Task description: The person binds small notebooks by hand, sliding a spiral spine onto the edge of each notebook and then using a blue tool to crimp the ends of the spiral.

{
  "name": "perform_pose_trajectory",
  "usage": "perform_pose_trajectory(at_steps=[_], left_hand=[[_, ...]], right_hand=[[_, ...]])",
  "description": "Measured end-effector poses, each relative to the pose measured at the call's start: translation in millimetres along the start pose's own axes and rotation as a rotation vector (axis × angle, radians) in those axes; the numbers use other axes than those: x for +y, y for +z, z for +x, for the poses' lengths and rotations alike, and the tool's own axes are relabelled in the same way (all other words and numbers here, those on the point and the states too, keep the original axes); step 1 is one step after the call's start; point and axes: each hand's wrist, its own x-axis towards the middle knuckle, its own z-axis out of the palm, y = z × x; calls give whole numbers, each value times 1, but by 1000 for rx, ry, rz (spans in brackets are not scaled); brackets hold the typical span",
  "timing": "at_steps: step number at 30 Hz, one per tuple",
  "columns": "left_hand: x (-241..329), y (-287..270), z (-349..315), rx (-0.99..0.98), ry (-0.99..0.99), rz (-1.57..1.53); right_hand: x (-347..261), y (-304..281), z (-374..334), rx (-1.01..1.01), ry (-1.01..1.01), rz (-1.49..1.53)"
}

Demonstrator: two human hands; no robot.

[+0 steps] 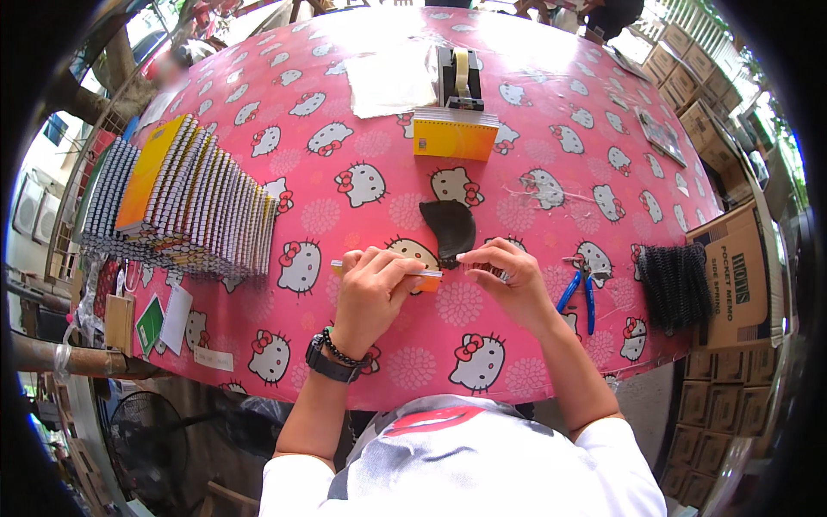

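My left hand is closed round a small memo pad with an orange-yellow cover, held edge-on over the pink tablecloth. To its right, my right hand has thumb and fingers pinched on a thin wire spiral coil, mostly covered by the fingers. Between and beyond the hands lies a curved black piece of unclear kind. Pliers with blue handles rest just right of my right hand. Farther off, a bundle of yellow memo pads stands before a black tape dispenser.
Many spiral-bound notebooks are stacked at the left. A pile of black spiral coils sits at the right edge beside a cardboard box. White sheets lie at the back; a green card is near the left edge.
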Motion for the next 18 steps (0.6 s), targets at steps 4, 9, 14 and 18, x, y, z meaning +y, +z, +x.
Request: perform_pose_trajectory(at_steps=[4, 9, 14, 18], left_hand=[[-1, 0, -1, -7, 2, 9], [-2, 2, -1, 0, 4, -1], [-1, 1, 1, -2, 0, -1], [2, 1, 3, 5, -4, -3]], right_hand=[[-1, 2, 3, -4, -27, -24], [6, -4, 3, -36, -6, 67], [8, -7, 4, -34, -5, 73], [4, -10, 3, -157, -41, 54]])
